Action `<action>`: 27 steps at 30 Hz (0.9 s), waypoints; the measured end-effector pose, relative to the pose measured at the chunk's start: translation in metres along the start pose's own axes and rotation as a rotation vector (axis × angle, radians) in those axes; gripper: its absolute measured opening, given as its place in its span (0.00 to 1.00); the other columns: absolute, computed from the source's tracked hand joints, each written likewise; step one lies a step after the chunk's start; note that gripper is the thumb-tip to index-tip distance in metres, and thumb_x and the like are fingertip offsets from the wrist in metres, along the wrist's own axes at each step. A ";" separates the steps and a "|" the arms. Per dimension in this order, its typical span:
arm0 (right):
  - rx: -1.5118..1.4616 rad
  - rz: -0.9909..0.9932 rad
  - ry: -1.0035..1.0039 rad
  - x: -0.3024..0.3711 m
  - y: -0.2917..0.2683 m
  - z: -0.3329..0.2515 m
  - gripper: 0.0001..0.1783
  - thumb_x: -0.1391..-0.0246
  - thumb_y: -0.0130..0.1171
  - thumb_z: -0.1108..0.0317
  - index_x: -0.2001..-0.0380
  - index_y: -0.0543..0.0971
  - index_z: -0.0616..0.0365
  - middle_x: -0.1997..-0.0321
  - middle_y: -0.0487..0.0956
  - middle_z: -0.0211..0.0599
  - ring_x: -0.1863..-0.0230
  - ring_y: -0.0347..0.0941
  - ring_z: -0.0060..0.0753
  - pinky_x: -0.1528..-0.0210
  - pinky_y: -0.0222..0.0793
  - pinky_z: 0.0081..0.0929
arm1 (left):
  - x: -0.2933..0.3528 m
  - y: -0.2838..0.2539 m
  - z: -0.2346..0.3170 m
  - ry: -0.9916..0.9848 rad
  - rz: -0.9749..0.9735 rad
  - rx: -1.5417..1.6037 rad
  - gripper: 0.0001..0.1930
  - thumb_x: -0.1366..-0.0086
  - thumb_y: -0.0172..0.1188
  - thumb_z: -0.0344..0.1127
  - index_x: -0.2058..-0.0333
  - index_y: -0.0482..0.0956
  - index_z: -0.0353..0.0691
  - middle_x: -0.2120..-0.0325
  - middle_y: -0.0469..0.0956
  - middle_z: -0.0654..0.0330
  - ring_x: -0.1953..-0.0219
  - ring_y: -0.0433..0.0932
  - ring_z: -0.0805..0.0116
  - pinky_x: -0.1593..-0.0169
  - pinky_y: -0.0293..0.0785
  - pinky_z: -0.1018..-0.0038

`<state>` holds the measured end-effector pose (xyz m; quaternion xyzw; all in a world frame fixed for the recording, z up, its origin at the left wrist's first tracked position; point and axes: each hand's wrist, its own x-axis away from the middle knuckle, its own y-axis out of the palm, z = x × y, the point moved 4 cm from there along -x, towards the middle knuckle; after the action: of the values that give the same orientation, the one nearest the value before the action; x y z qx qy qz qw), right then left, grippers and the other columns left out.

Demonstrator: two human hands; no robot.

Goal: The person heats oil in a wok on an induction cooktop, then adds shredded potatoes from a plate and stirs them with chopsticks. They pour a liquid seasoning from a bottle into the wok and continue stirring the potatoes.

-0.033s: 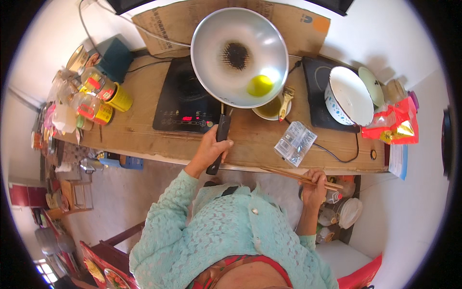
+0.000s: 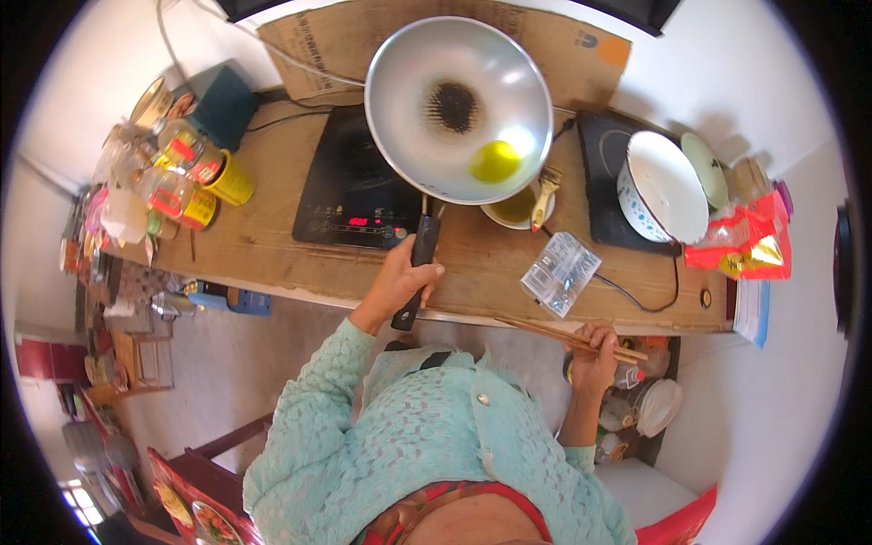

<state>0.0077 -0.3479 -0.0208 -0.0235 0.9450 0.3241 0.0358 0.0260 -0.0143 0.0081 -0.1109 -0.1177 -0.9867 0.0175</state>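
**Wok tilted over the cooktop, chopsticks in the other hand**

Head view, looking down. Left hand [image 2: 400, 280] wrapped tight around the black handle [image 2: 416, 272] of a silver wok [image 2: 459, 100], fingers curled shut on it, thumb side toward the pan. Wok raised and tipped over the black induction cooktop [image 2: 350, 186], with a dark scorched patch near the centre and a pool of yellow oil [image 2: 495, 162] gathered at the lower right side of the bowl. Red digits glowing on the cooktop's front panel (too small to read anyway).

Right hand [image 2: 595, 350] down by the front edge of the wooden tabletop [image 2: 272, 245], closed on a pair of wooden chopsticks [image 2: 554, 333] lying roughly level, tips pointing left along the edge.

Just under the wok's right rim, a small bowl [image 2: 516, 211] with yellowish liquid and a brush [image 2: 543, 195] resting in it. Beside that, a clear plastic bag [image 2: 560, 272] flat on the wood. Further right, a second dark cooktop [image 2: 607, 182] carrying a white enamel pot [image 2: 663, 186], its lid [image 2: 707, 168] leaning just behind. Red and yellow snack packets [image 2: 740, 241] at the far right end.

At the left end, a cluster of jars and yellow tins [image 2: 195, 177]. Flattened cardboard [image 2: 318, 45] propped against the wall behind the wok.
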 end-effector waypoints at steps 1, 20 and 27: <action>0.005 0.003 0.001 0.001 0.000 0.000 0.19 0.38 0.41 0.55 0.77 0.63 0.57 0.72 0.61 0.35 0.71 0.61 0.33 0.73 0.67 0.33 | 0.003 0.000 0.003 -0.026 -0.017 0.036 0.18 0.47 0.59 0.28 0.59 0.63 0.33 0.84 0.67 0.64 0.88 0.65 0.78 0.86 0.64 0.80; 0.072 -0.057 0.061 -0.009 0.040 0.018 0.20 0.39 0.44 0.53 0.78 0.63 0.58 0.70 0.61 0.36 0.67 0.62 0.33 0.74 0.72 0.32 | 0.035 -0.066 0.016 -0.124 0.047 0.439 0.16 0.46 0.59 0.28 0.61 0.64 0.36 0.81 0.68 0.62 0.89 0.66 0.76 0.88 0.67 0.79; 0.130 -0.136 0.087 -0.014 0.085 0.026 0.22 0.40 0.44 0.51 0.78 0.63 0.57 0.70 0.60 0.35 0.68 0.61 0.32 0.74 0.71 0.32 | 0.041 -0.106 0.012 -0.143 0.085 0.461 0.15 0.46 0.59 0.29 0.62 0.64 0.37 0.83 0.67 0.63 0.89 0.67 0.76 0.87 0.68 0.78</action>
<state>0.0175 -0.2642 0.0118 -0.0992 0.9609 0.2577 0.0181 -0.0180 0.0910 0.0042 -0.1784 -0.3360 -0.9217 0.0755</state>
